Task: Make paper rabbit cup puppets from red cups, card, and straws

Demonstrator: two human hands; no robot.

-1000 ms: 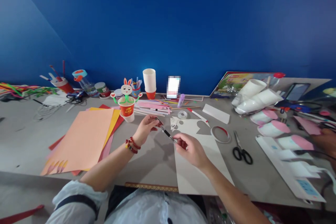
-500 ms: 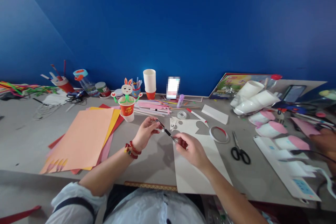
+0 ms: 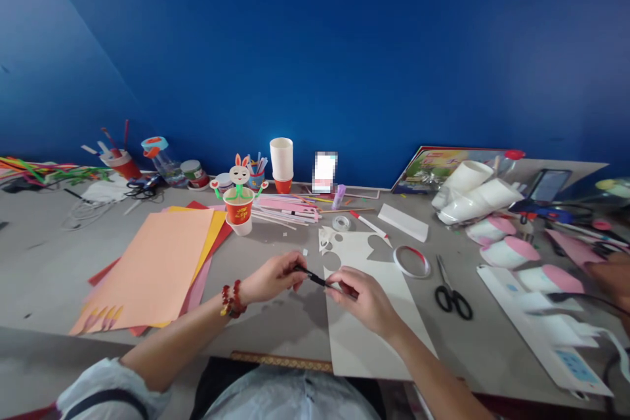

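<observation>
A slim black pen (image 3: 316,279) is held between my two hands above the table, tilted down to the right. My left hand (image 3: 276,277), with red beads at the wrist, pinches one end. The other end is gripped by the fingers of my right hand (image 3: 363,298), which hides part of it. Under my right hand lies a white sheet of paper (image 3: 369,341), with shapes cut out of its far part. A red-and-white marker (image 3: 369,224) and a roll of clear tape (image 3: 341,222) lie beyond it.
Black-handled scissors (image 3: 453,302), a tape ring (image 3: 411,262) and a white power strip (image 3: 536,335) are on the right. Coloured paper sheets (image 3: 147,269) are stacked left. A red paper cup (image 3: 239,211) with a rabbit figure stands behind, near stacked white cups (image 3: 282,157).
Both hands have come lower and nearer my body with the pen, which now lies flatter. My left wrist has shifted left, and the view has tilted slightly.
</observation>
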